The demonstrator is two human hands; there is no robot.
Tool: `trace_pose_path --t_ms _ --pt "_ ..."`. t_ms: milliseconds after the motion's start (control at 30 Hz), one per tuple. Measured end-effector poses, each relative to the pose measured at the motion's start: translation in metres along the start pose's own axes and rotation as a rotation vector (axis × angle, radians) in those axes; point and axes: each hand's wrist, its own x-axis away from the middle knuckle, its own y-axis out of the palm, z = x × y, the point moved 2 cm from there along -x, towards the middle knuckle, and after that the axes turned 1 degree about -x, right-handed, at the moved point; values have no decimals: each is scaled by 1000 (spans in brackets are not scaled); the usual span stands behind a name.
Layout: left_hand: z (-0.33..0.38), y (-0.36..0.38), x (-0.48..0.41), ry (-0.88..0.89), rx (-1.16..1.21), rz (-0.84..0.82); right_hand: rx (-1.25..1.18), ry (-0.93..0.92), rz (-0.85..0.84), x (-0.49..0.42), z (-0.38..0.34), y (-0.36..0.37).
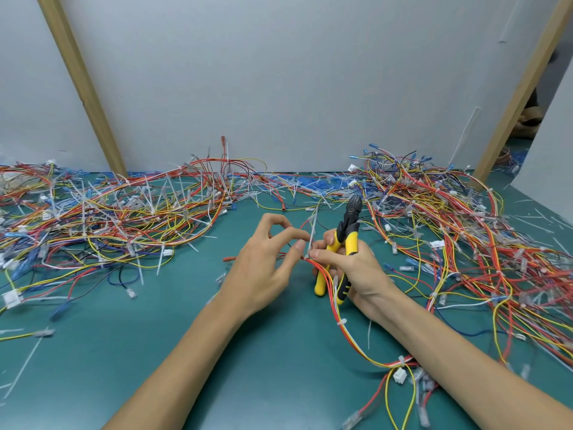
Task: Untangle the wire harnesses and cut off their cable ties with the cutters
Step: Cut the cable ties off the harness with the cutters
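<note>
Fingertips [300,245] of the left hand [263,265] pinch the tie [312,234] on the harness [336,308], holding its tail upright. The right hand [356,268] pinches the wires beside it, cutters [348,231] gripped in its palm, probably ready to snip.

Setting: a wiring workshop station. A green matted surface [93,352] carries heaps of wire harnesses [108,212] and loose cable ties [24,364]. Behind the surface stand white partition panels [279,72] framed by wooden posts [80,82].

Left hand [263,262] and right hand [353,268] pinch a cable tie [311,234] on a harness [334,294] (right also grips cutters [348,226]).
</note>
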Motion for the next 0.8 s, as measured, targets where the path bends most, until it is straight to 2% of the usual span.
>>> trace_pose_path --t_ms 100,167,300,433,567,700,800 --pt "-5 -6 -1 34 -108 -152 -11 3 5 0 0 0" --pt "-5 -6 -2 57 -191 -173 -4 5 7 0 0 0" --pt "-1 -5 -2 144 -355 -47 2 1 3 1 -1 1" --pt "1 -9 -2 198 -370 33 87 12 -19 2 -1 5" --pt "-4 -14 -4 139 -264 21 142 30 -72 6 -2 8" --pt "-6 -8 -1 -14 13 2 60 25 -8 7 -1 5" --pt "-5 -2 -1 -69 104 51 12 22 6 7 -1 3"
